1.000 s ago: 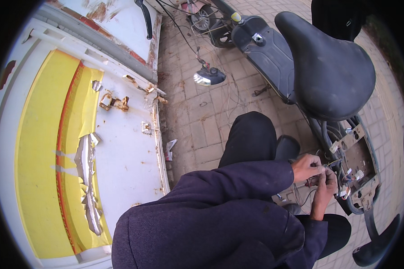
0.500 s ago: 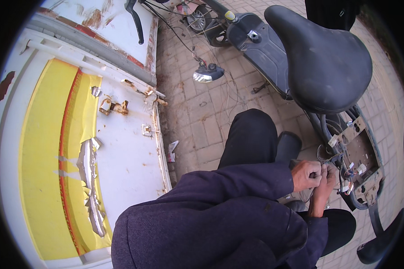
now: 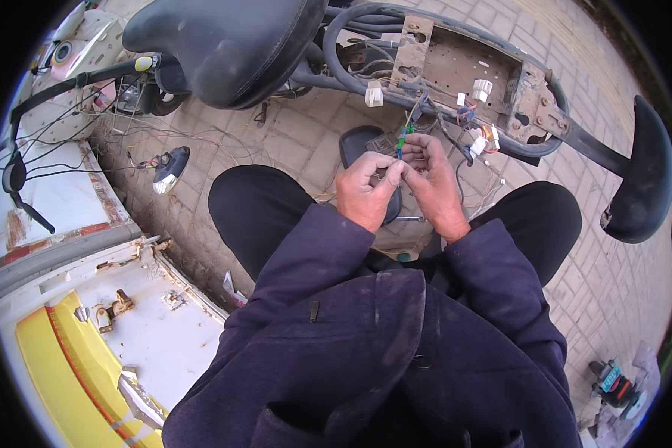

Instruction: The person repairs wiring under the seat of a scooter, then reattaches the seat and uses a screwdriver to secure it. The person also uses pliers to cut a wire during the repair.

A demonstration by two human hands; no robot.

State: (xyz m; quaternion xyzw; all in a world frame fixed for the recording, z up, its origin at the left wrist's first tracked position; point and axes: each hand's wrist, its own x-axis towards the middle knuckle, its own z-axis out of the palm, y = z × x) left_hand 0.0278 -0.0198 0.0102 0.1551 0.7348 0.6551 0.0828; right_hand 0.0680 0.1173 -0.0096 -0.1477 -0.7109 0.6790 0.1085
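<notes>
I have the left hand [image 3: 364,193] and right hand [image 3: 437,193] meeting at the fingertips, pinching a green-and-blue wire [image 3: 402,140] just off the near edge of the scooter frame [image 3: 532,149]. Its open metal box [image 3: 455,60] has a white plug [image 3: 482,90] by the near edge; from here I cannot tell if it's inside.

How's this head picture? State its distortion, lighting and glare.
Head view: beige brick paving bows near the picture's rim; head view: daylight looks soft, shadows faint; head view: the black-and-silver headlamp glints, the black padded saddle shows dull sheen; head view: thin green and blue wires at the bare left hand and bare right hand are too fine to trace.
</notes>
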